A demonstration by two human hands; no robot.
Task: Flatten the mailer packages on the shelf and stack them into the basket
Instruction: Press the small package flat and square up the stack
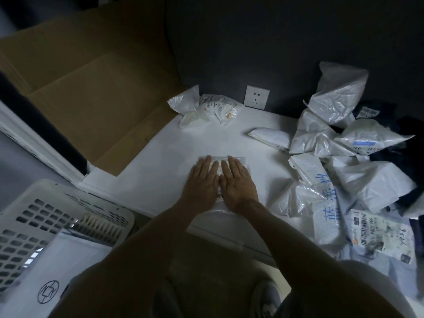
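Note:
A small clear-and-white mailer [219,158] lies flat on the white shelf [160,166] in the middle. My left hand [202,182] and my right hand [238,182] press down on it side by side, palms flat and fingers straight. Most of the mailer is hidden under them. A white slatted basket [59,216] stands at the lower left, below the shelf edge, with a flat white mailer [57,271] bearing a black logo inside it.
A heap of crumpled white and dark mailers [344,161] fills the right side of the shelf. Two crumpled small bags [206,109] lie at the back by a wall socket [256,97]. An open cardboard box [91,106] stands at the left.

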